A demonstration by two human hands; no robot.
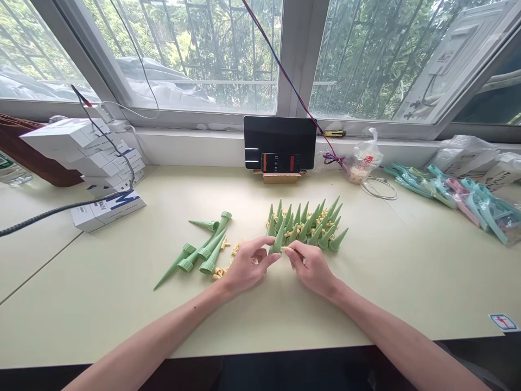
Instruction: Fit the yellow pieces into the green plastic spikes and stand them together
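Now left hand pinches green cone, right hand yellow piece.

Left forearm comes in from bottom left, right forearm from bottom right. Both bare, angled toward each other. Left hand: palm turned inward, thumb and fingers pinched. Right hand: back up, fingers curled, thumb and first finger pinched. Fingertips nearly meet.
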